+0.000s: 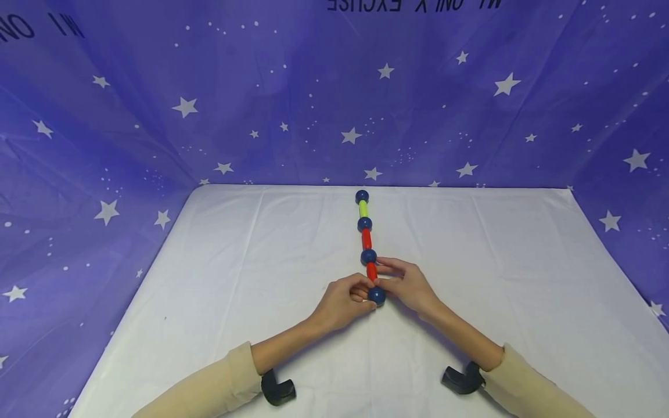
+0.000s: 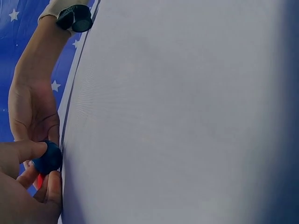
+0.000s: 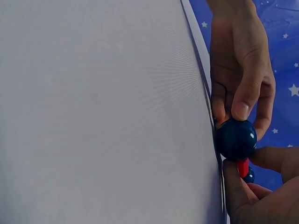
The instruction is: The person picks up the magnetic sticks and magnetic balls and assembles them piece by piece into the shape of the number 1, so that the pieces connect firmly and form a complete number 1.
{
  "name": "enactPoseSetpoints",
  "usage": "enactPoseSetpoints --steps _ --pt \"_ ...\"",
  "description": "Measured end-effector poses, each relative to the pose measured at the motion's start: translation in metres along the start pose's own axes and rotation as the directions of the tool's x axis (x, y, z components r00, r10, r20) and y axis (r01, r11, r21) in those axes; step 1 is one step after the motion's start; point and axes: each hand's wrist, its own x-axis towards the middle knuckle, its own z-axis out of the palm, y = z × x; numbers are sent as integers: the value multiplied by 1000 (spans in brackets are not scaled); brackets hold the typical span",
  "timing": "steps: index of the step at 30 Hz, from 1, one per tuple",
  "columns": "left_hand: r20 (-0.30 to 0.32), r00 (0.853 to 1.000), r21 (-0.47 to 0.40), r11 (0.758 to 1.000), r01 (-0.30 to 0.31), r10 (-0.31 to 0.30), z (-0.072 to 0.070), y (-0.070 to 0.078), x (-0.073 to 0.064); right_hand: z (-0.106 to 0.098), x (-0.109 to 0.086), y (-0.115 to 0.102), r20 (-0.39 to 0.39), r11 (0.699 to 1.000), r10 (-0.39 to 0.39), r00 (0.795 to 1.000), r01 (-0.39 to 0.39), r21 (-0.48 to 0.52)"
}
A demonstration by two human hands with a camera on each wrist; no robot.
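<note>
A chain of blue balls and short rods lies in a line on the table in the head view. From the far end, a yellow-green rod [image 1: 363, 209] comes first, then a red rod [image 1: 366, 238], then a nearer red rod [image 1: 371, 271]. At the near end, my left hand [image 1: 342, 302] holds the last blue ball [image 1: 376, 296] between thumb and fingers. My right hand [image 1: 410, 284] pinches the nearer red rod just beside that ball. In the right wrist view the ball [image 3: 236, 139] touches the red rod [image 3: 243, 168]; fingers partly cover the joint.
White cloth covers the table [image 1: 251, 249]. A purple star-printed curtain [image 1: 313, 87] rises behind it and along both sides. Black curved pieces [image 1: 278, 390] are strapped near both wrists, by the beige sleeves [image 1: 219, 377].
</note>
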Motion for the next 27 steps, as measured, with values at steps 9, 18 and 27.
enactPoseSetpoints --steps 9,18,27 --pt "5 1000 35 999 -2 1 -4 0 -1 3 3 0 -1 1000 2 1000 -2 8" --pt "34 999 89 996 6 -9 -6 0 1 -3 2 0 -9 999 17 1000 -17 -40" --pt "34 999 102 995 8 -11 -12 1 0 -22 -5 -12 -60 954 -78 995 57 -294"
